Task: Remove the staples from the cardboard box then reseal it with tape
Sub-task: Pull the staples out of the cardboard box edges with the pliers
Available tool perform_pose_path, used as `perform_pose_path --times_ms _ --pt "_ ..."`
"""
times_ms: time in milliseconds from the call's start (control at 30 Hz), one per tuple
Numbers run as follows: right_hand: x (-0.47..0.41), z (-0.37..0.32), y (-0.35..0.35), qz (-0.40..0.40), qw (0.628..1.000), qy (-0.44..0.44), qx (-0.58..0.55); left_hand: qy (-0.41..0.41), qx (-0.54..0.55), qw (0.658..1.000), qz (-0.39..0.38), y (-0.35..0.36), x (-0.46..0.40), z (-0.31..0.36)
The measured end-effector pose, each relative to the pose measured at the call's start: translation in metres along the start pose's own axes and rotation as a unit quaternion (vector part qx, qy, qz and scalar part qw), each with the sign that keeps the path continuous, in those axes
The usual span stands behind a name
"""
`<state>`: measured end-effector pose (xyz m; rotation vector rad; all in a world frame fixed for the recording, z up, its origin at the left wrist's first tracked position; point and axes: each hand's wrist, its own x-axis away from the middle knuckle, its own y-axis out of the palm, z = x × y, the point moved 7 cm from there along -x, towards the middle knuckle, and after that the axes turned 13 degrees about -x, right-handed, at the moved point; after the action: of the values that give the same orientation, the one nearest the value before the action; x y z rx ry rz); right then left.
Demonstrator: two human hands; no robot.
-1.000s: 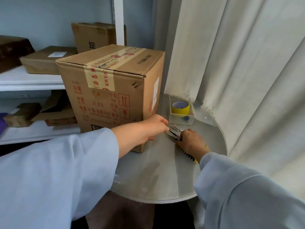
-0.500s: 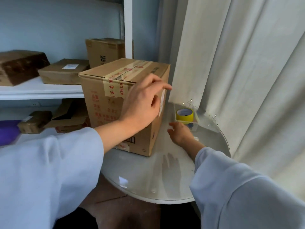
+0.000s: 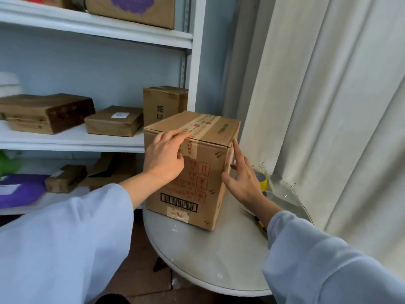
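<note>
On the counter point(image 3: 219, 260): cardboard box point(image 3: 210, 163), still taped. My hands, tool put down, now rest open-fingered, left hand point(image 3: 164, 159) at the tape, right hand point(image 3: 243, 178) on its side. Staples not started.

- near edge of the surface point(image 3: 210, 260) is wide open
- far right edge's cramped: box point(image 3: 210, 172), tape roll point(image 3: 263, 182), curtain point(image 3: 328, 106)

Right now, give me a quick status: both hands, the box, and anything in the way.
Left hand open, fingers on the cardboard box at its taped top edge. Right hand open, flat against the box's right side. Box upright, tape strip still on. Yellow tape roll behind right hand.
</note>
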<state>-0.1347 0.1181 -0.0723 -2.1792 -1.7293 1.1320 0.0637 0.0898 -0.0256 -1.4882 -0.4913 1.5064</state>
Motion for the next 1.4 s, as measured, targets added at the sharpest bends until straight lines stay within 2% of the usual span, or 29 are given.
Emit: perform_pose_path --times_ms 67,133,200,300,333,400,567,667,800,933,1033,1200,1300,1400 --pt "-0.003 0.003 0.002 -0.014 0.999 0.023 -0.027 -0.075 0.028 0.996 0.032 -0.004 -0.001 -0.014" --pt "-0.004 0.017 0.006 -0.017 0.995 0.079 -0.058 -0.197 0.091 0.976 0.036 -0.002 -0.001 -0.037" --pt "0.002 0.032 0.009 -0.007 0.980 0.157 -0.121 -0.296 0.183 0.937 -0.022 0.018 0.001 -0.054" --pt "0.020 0.046 0.032 -0.075 0.949 0.257 -0.165 -0.370 0.296 0.868 -0.147 0.061 0.018 -0.074" --pt "0.028 0.048 0.039 -0.102 0.941 0.280 -0.162 -0.376 0.311 0.856 -0.173 0.071 0.024 -0.076" --pt "0.037 0.049 0.049 -0.138 0.936 0.292 -0.142 -0.377 0.312 0.852 -0.186 0.081 0.032 -0.082" --pt "0.032 0.054 0.063 -0.182 0.949 0.246 -0.073 -0.402 0.334 0.841 -0.143 0.078 0.029 -0.090" --pt "0.021 0.042 0.052 -0.110 0.958 0.223 -0.145 -0.383 0.311 0.865 -0.088 0.057 0.016 -0.087" --pt "-0.005 0.000 0.018 0.013 0.942 0.197 -0.272 -0.317 0.322 0.892 -0.032 0.015 -0.008 -0.070" --pt "-0.031 -0.043 -0.014 0.032 0.939 0.168 -0.298 -0.262 0.324 0.909 -0.002 -0.027 -0.032 -0.059" --pt "-0.046 -0.057 -0.030 0.067 0.940 0.160 -0.294 -0.256 0.344 0.903 -0.008 -0.047 -0.045 -0.058" --pt "-0.046 -0.057 -0.029 0.085 0.952 0.130 -0.264 -0.264 0.364 0.890 -0.076 -0.037 -0.042 -0.065" --pt "-0.043 -0.045 -0.025 0.100 0.950 0.139 -0.260 -0.268 0.391 0.879 -0.037 -0.028 -0.030 -0.063" --pt "-0.040 -0.042 -0.025 0.121 0.944 0.148 -0.269 -0.310 0.427 0.849 0.042 -0.023 -0.012 -0.064"
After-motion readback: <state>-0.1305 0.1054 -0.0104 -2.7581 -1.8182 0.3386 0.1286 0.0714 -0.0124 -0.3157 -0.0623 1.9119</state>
